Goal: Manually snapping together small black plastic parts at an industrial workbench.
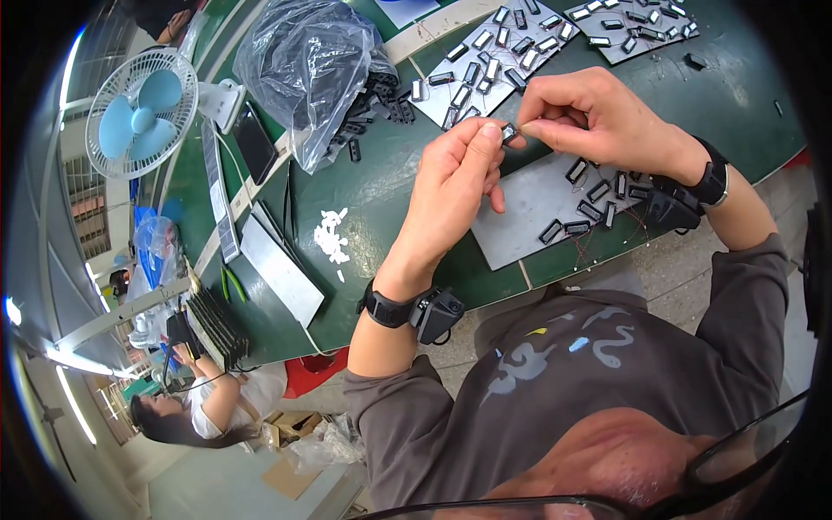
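One tiny part is pinched by both hands, left and right, fingertips closed; it seems light, rigid (easily dropped), with more parts at 4 o'clock.

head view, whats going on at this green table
A person holds a small black part pinched between the fingertips of both hands, left hand and right hand, above the green table. Below lies a grey sheet with similar parts in rows. A clear plastic bag of black parts sits farther back, beside a small fan.
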Available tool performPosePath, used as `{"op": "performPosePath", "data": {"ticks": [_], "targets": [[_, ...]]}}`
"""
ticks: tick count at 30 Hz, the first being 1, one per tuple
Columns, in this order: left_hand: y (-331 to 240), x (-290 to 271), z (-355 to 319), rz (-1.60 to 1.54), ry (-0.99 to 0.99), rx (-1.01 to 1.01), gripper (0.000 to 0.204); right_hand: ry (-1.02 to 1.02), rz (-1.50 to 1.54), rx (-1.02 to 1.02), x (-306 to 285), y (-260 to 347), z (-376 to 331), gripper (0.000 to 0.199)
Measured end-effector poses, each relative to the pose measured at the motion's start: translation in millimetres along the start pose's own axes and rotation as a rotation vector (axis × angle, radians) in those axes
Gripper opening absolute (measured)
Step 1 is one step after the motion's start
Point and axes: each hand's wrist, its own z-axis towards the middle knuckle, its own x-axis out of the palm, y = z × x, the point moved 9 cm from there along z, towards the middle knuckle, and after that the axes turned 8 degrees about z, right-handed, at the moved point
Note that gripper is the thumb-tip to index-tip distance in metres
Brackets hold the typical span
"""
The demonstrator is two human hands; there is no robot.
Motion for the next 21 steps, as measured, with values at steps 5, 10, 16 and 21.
{"op": "performPosePath", "data": {"ticks": [5, 10, 16, 21], "targets": [[-2.8, -0.3, -0.3, 0.035, -0.026, 0.012, 0.036, -0.001, 0.282, 0.176, 1.9, -16.6, -0.9, 0.007], [-1.5, -0.6, -2.1, 0.033, -0.026, 0.008, 0.036, 0.004, 0.419, 0.253, 5.6, -22.6, -2.0, 0.006], [0.6, 0.4, -1.3, -0.033, -0.010, -0.027, 0.036, -0.009, 0.300, 0.162, 2.6, -15.2, -1.8, 0.005], [0.9, -0.5, -0.9, -0.052, -0.005, -0.024, 0.036, -0.014, 0.044, -0.023, -1.3, 0.3, 0.1, 0.004]]}}
